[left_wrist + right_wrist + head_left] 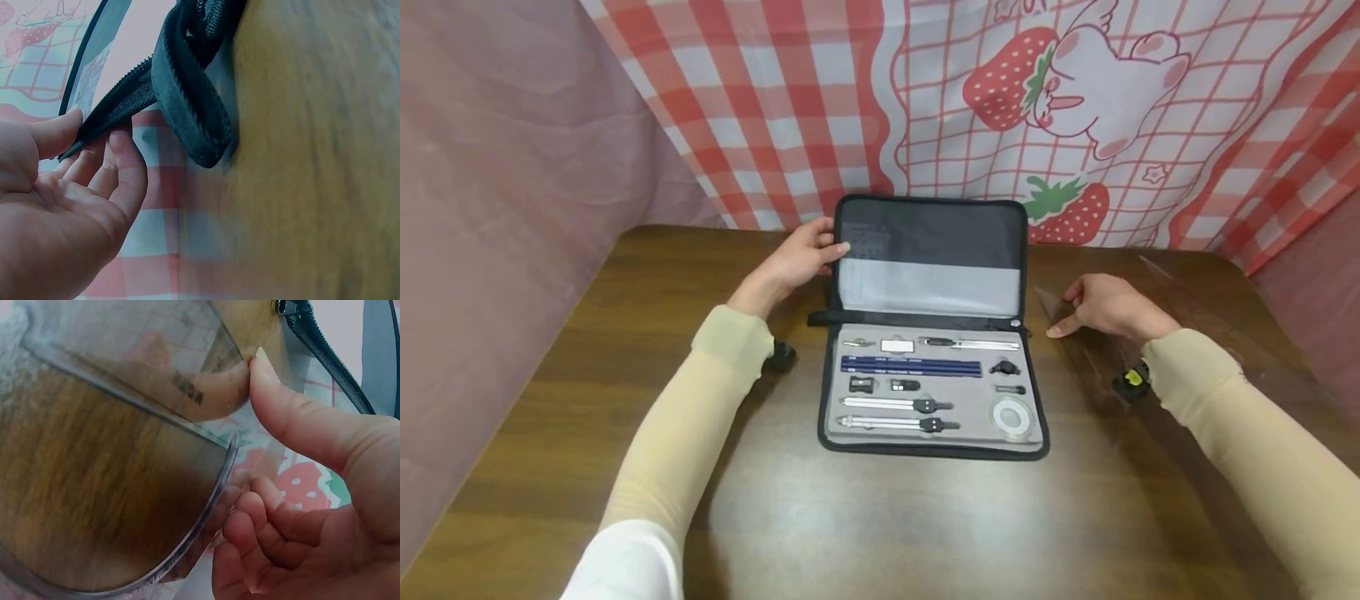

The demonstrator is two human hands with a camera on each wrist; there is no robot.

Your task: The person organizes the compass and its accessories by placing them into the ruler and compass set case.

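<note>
An open black zip case lies on the table, its lid raised toward the curtain. My left hand pinches the lid's zipped left edge, thumb on the inside and fingers behind. At the right, my right hand holds a clear plastic sheet with a rounded rim between thumb and curled fingers. The table shows through it. The case's grey tray carries blue pencils, two compasses, a sharpener, a white eraser and a round tape-like roll.
A brown wooden table spreads under everything. Behind it hangs a red-and-white checked curtain with strawberries, and pinkish cloth covers the left side. A black zipper strap sticks out left of the case.
</note>
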